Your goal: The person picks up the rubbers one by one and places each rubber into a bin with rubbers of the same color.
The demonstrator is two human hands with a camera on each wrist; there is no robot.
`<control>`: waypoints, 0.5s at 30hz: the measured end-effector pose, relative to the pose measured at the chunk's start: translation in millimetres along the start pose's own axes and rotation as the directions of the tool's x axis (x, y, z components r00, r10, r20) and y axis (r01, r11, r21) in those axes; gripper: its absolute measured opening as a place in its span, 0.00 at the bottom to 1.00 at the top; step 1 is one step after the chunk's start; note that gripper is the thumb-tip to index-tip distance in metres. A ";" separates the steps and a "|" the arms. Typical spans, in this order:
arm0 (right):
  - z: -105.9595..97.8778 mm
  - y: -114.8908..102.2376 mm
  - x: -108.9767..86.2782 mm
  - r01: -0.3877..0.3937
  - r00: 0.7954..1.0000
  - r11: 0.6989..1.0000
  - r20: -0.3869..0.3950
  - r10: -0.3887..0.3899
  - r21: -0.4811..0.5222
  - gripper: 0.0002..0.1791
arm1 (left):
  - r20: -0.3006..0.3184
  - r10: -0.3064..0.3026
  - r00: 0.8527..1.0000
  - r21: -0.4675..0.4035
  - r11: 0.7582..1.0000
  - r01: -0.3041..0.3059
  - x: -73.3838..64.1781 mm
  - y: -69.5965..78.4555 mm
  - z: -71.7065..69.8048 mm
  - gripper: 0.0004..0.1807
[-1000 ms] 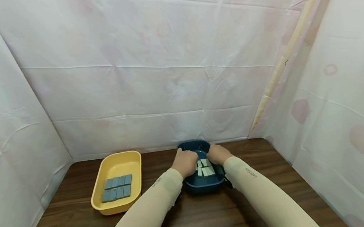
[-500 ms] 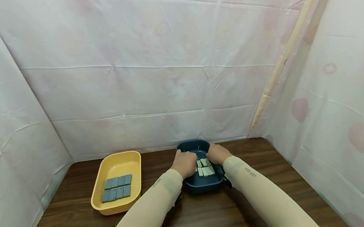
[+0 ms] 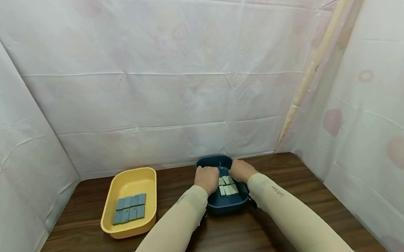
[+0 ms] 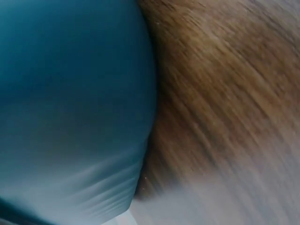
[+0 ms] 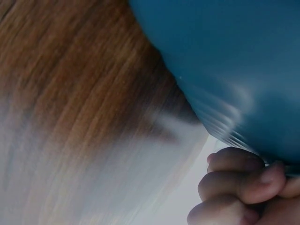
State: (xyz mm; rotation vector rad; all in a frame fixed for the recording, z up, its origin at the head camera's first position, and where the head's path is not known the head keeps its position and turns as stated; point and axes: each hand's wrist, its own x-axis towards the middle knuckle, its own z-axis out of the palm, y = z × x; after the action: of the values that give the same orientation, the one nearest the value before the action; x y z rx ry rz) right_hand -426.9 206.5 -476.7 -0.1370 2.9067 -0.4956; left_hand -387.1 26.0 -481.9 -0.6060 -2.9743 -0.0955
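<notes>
A dark blue plastic tray (image 3: 229,208) stands near the back wall, right of the table's middle. Several pale green rectangular blocks (image 3: 229,189) lie inside it in two rows. My left hand (image 3: 207,178) grips the tray's left rim, its fingers hidden from above. On the opposite side, my right hand (image 3: 242,171) holds the right rim, and curled fingers (image 5: 229,183) show at that edge in the right wrist view. The left wrist view is mostly filled by the outer tray wall (image 4: 75,103), with no fingers in it.
To the left, a yellow tray (image 3: 135,181) holds several blue-grey rectangular blocks (image 3: 131,202) in two rows. Both trays stand on a dark wooden table (image 3: 218,247). Pale patterned sheeting (image 3: 168,84) encloses the back and both sides, and a wrapped pole (image 3: 318,56) leans at the right.
The left forearm and wrist have swung slightly to the right, while the left hand stays at the tray's rim. The right hand and both trays look nearly unchanged.
</notes>
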 end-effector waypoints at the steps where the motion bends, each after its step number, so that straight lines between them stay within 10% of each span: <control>1: 0.0 -0.2 -0.3 -0.001 1.000 1.000 -0.001 0.001 -0.001 0.25 | 0.001 0.007 1.000 0.007 1.000 -0.007 -0.6 0.5 -0.6 0.26; 15: 0.8 -0.2 0.8 0.002 1.000 1.000 0.007 -0.002 -0.030 0.32 | 0.066 0.021 0.998 0.026 0.999 -0.023 0.3 3.5 -0.9 0.22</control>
State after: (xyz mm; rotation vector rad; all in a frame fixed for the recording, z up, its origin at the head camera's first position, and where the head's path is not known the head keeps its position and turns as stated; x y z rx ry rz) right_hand -427.6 205.9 -477.5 -0.1456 2.9088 -0.4511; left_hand -386.0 29.3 -480.9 -0.6513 -3.0256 -0.0338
